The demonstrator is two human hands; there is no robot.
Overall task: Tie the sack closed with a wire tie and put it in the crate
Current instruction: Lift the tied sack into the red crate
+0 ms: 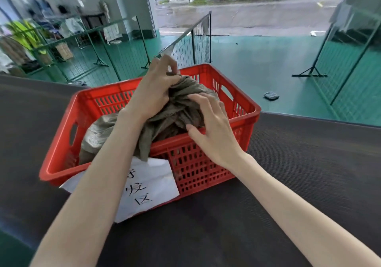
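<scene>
Soft, even daylight enters from the open doorway ahead; edges bend with wide-angle distortion, background slightly blurred.

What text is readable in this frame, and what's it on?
"区": bottom handwritten character on the white paper sheet fixed to the front of the red crate.
Two characters above it on the same sheet: one partly hidden by the left forearm, one too loosely written to read with confidence.
Sack, crate walls, background: no readable text.
</scene>
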